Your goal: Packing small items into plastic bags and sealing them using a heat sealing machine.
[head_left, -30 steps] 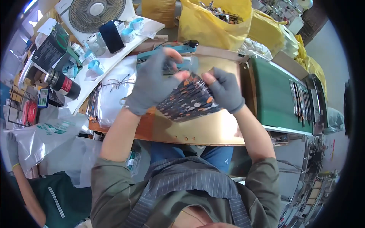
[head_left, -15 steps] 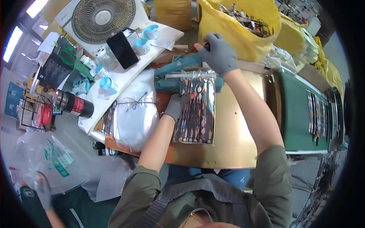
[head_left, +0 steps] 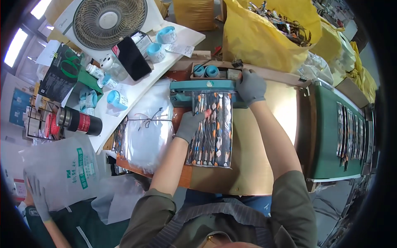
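A clear plastic bag (head_left: 216, 138) packed with dark patterned strips, flecked orange, white and blue, lies flat on the work table. My left hand (head_left: 189, 126), in a grey glove, grips its left side, thumb on top. The bag's far end runs under the lowered arm of a teal bag sealer (head_left: 192, 85). My right hand (head_left: 251, 87), also gloved in grey, is closed over the right end of that arm; its fingertips are partly hidden. To the left lies a stack of clear plastic bags (head_left: 147, 134) tied with dark cord.
A white side table (head_left: 140, 97) holds a fan, a phone, light-blue rolls and a dark flask (head_left: 80, 120). Yellow sacks (head_left: 264, 41) stand behind the work table. More strips lie on a green surface (head_left: 324, 132) at right. Another person's gloved hand (head_left: 39, 194) touches a plastic bag at lower left.
My right hand has brought the sealer's raised arm down over the bag's far end. My left hand still holds the bag. The other person's hand has shifted slightly at the plastic bag.
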